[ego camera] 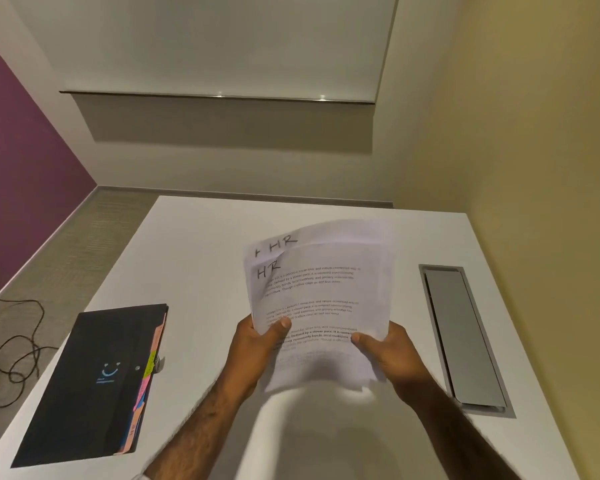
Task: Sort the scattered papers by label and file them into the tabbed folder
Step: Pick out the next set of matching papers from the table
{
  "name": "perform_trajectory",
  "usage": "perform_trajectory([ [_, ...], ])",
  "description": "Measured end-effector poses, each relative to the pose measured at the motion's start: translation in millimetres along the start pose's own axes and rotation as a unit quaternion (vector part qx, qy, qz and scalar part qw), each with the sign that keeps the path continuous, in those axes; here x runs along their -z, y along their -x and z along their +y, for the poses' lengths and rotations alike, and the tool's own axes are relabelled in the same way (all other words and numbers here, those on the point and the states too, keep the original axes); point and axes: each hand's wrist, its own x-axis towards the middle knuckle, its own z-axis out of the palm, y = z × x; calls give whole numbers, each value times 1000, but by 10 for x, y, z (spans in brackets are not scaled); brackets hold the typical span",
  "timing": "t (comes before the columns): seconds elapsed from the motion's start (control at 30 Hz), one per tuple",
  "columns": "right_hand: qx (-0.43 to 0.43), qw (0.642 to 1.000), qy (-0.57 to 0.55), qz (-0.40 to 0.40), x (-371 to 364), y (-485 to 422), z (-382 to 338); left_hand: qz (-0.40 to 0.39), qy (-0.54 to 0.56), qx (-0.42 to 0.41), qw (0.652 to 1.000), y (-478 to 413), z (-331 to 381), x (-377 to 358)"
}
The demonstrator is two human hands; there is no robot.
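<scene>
Papers form a small stack held up over the middle of the white table, tilted toward the camera. Handwritten "HR" marks the top left corner of the front sheet and of the sheet behind it. The left hand has its grip clamped on the stack's lower left edge, thumb on the front; the right hand pinches the lower right edge likewise. The black folder lies closed on the table's left side, well apart from the stack, with coloured tabs poking from its right edge. A grey metal hatch sits in the table at the right.
</scene>
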Motion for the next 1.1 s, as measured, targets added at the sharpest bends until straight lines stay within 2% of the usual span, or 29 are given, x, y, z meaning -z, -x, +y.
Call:
perform_trajectory([
  [0.2, 42, 998, 11, 54, -61, -115, 70, 19, -25, -11, 999, -91, -107, -12],
  [0.37, 16, 995, 18, 99, -37, -232, 229, -2, -47, -1, 999, -166, -274, 80],
  [0.5, 1, 997, 32, 72, -54, -275, 406, -54, -122, -22, 991, -209, -476, 139],
  [0.7, 56, 995, 48, 67, -93, -368, 588, -45, -134, 22, 990, -309, -709, 115],
  [0.77, 48, 991, 92, 85, -132, -459, 683, -32, -146, 20, 989, -349, -785, 95],
  [0.87, 15, 974, 184, 133, -170, -657, 704, 26, -178, 35, 983, -498, -874, 121],
  [0.97, 7, 961, 254, 109, -152, -896, 687, 59, -203, 30, 977, -609, -843, 335],
  [1.03, 2, 932, 350, 94, -59, -1090, 759, 54, -171, 36, 983, -627, -770, 538],
  [1.1, 23, 868, 493, 51, 82, -1307, 899, 63, -133, 63, 987, -638, -743, 723],
])
